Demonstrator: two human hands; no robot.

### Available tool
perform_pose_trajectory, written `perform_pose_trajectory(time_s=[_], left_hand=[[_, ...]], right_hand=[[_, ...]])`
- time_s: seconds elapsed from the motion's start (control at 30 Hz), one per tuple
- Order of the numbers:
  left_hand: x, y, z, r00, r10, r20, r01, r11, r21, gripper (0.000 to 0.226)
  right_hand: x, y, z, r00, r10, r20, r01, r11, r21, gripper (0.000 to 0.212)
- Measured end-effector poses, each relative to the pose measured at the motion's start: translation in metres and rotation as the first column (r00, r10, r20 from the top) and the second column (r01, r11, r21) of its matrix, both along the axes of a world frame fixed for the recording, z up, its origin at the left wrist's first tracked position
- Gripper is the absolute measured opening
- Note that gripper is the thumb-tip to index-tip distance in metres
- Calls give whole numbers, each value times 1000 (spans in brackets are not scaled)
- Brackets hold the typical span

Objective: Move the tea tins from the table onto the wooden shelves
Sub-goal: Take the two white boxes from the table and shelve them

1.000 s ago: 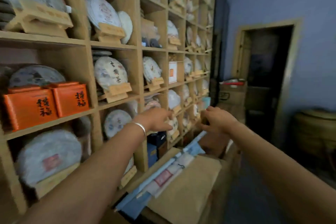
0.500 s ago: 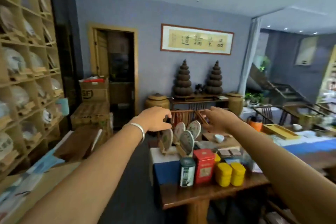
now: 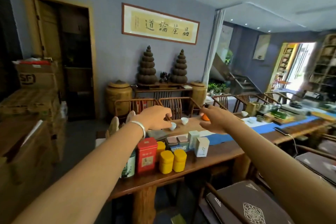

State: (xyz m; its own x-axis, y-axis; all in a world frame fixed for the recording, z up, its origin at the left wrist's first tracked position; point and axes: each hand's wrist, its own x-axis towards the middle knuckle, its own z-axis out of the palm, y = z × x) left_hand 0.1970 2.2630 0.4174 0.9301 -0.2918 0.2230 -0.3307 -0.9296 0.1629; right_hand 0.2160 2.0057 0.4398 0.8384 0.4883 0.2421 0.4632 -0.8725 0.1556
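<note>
View has swung from the wooden shelves to the desk (image 3: 214,160). Left hand (image 3: 154,117) and right hand (image 3: 216,122) hover empty, fingers loosely released, above the tea tins (image 3: 163,154) still clustered there. Next pickup pending.

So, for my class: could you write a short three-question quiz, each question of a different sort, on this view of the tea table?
1. True or false: the left hand is holding the red tin.
2. Multiple choice: the two yellow tins at the table's near edge stand (A) stacked, (B) side by side, (C) at opposite ends.
3. Fill in: on the left wrist is a silver ____.

Key
1. False; both the left hand and the right hand are empty, above the tins.
2. B
3. bracelet
</note>
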Motion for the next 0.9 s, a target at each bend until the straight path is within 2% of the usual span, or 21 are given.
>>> perform_pose_trajectory(time_s=[0.3,0.9], left_hand=[[76,-32,-21,995,20,-100,-18,1000,18,43],[309,-41,-68,980,-24,-196,24,1000,-5,41]], right_hand=[[84,-26,-35,998,50,-48,-50,999,4,47],[309,-14,-82,987,57,-153,-62,998,-25,47]])
